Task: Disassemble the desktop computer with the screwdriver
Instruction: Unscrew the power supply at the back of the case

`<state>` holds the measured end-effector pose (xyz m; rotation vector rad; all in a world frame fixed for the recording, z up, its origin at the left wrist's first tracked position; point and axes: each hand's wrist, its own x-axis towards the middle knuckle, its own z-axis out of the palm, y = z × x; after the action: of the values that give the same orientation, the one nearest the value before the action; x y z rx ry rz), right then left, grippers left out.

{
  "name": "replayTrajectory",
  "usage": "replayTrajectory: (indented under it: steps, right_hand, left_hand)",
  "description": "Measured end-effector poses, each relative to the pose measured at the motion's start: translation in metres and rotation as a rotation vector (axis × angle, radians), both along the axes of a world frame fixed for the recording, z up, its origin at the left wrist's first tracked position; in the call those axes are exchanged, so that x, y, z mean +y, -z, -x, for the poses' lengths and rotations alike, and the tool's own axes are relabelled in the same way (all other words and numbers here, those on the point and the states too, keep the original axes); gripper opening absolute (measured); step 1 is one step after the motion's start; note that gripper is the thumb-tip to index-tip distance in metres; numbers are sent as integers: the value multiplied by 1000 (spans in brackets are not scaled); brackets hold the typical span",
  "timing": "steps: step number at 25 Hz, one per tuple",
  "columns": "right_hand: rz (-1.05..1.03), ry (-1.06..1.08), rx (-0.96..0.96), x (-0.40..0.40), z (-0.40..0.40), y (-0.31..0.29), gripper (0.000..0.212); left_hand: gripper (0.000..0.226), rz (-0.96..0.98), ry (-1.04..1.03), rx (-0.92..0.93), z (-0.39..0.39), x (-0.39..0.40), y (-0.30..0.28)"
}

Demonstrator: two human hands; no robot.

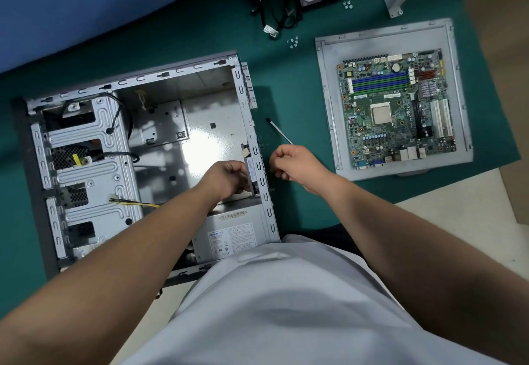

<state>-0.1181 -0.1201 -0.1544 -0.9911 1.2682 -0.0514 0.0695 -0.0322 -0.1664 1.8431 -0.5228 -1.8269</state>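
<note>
Silver-grey metal computer case [211, 124] on a dark teal mat [286, 98]. Green motherboard [396, 108] with blue and green memory slots, lying on a pale grey panel [326, 101]. Yellow wires [134, 203], possibly black-striped. White shirt [286, 307].

Motherboard [396, 110] – right of case [148, 147]

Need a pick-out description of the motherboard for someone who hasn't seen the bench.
Start at the green mat and go to its right half, where a grey metal side panel lies flat, apart from the open computer case. The motherboard lies on that panel: the only green circuit board in view, with blue and green memory slots and a square silver chip.
</note>
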Motion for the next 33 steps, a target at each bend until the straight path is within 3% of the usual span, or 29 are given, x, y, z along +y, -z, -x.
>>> replayTrajectory:
  steps: [7,11,19,23,30,33]
  right_hand:
    - [-171,292,-166,-19,8,-16,21]
    - [-141,315,-148,-32,11,-18,13]
    - [175,227,256,-93,9,-4,10]
    - [396,66,417,-149,-7,-10,9]
    - [594,-130,645,-220,-38,-7,7]
    - [629,-131,723,-230,-47,3,18]
  left_hand:
    - [66,1,-50,50,0,-1,3]
    - [51,-39,-32,-16,1,-1,0]
    - [54,-67,-17,-8,-1,-2,-4]
    - [45,-66,21,-26,0,-2,-8]
    - [76,-57,-52,94,0,-4,-8]
    - [79,-25,-63,129,0,-2,-5]
